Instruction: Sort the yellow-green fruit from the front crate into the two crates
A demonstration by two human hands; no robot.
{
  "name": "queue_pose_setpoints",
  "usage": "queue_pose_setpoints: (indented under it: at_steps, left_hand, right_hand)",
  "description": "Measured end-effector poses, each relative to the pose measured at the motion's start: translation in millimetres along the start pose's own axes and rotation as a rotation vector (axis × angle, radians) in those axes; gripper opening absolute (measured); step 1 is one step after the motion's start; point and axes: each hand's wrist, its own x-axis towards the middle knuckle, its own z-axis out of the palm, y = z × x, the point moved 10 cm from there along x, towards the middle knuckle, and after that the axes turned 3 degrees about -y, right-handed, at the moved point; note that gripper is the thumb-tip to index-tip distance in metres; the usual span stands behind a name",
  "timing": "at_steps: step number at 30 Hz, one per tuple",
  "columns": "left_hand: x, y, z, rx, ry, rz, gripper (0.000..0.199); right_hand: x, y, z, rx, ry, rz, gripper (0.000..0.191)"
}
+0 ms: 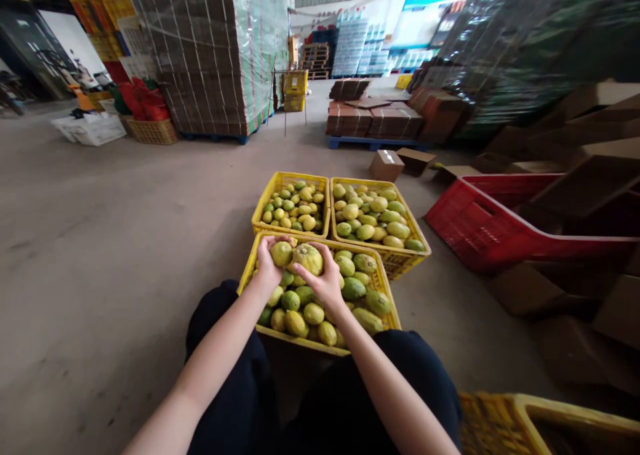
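Note:
My left hand [269, 263] is closed around a small yellow-green lemon [282, 254]. Right beside it, my right hand [328, 279] grips a larger, ribbed lemon [308, 260], with the thumb on the near side. Both are held over the near yellow crate [393, 303], which is filled with green and yellow lemons [314, 314] of mixed sizes. Beyond it stand two more yellow crates side by side: the far left crate [256, 216] holds smaller lemons [295, 210], the far right crate [417, 247] bigger ones.
A red crate [480, 238] with cardboard stands to the right, among loose cartons [565, 348]. Another yellow crate [505, 425] is at the lower right. Further off are a blue pallet [355, 143] of flat cardboard and a tall wrapped stack [205, 62].

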Motion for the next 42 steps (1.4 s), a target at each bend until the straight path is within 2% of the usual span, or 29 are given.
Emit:
queue_pose_setpoints:
  at_steps: [8,13,20,24,28,32,37,42]
  left_hand:
    - [-3.0,-5.9,-2.1,-0.036,0.041,-0.085,0.031]
    - [-4.0,-8.3,4.9,-0.057,-0.038,-0.113,0.034]
    - [-4.7,-7.5,13.4,-0.161,-0.15,-0.12,0.035]
    - [-3.4,-3.9,10.0,-0.204,-0.11,-0.112,0.037]
    - [-1.4,-5.2,10.1,-0.265,-0.091,-0.14,0.031]
    - [0.4,-3.4,9.2,-0.263,-0.088,-0.122,0.025]
    - [-1.1,2.8,8.0,-0.247,-0.067,-0.078,0.021]
    - [-3.5,4.2,7.2,-0.265,-0.032,-0.081,0.021]
  right_hand:
    - [3.3,12.2,0.2,0.176,0.029,0.132,0.054]
    - [3.5,33.4,0.8,0.328,0.043,0.281,0.056]
    - [7.7,37.8,-9.6,0.35,0.156,0.303,0.047]
    - [10.5,44.5,-14.7,0.44,0.203,0.369,0.042]
    - [8.8,61.9,-11.6,0.618,0.205,0.563,0.027]
    - [0.9,76.7,-3.4,0.751,0.193,0.783,0.029]
    - [-6.0,92.3,-1.3,0.803,0.213,0.914,0.038]
    - [-9.9,104.7,-0.9,0.808,0.227,0.969,0.044]
